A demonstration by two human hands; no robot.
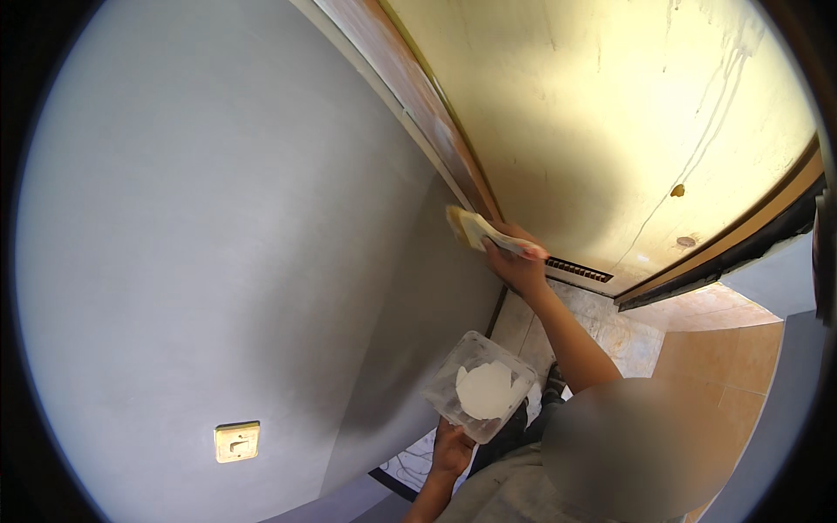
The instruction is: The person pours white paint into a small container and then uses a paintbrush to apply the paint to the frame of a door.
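Note:
My right hand (520, 266) is closed round the handle of a flat paintbrush (493, 236). The brush points left, its pale bristles right by the edge where the grey wall (261, 218) meets the door frame (445, 144); whether they touch is hard to tell. Lower down, my left hand (452, 450) grips a clear square plastic tub (447, 396) from below at its near side. White paint (488, 390) lies in the tub, and white smears coat its walls. The frame's face looks brownish with whitish streaks.
Beyond the frame stands a cream door (558, 113) with drip marks, a hole and a dark vent (578, 269) near its bottom. A light switch (237, 442) sits on the wall at lower left. Tiled floor (628, 336) and orange-beige tiles (732, 366) show at right.

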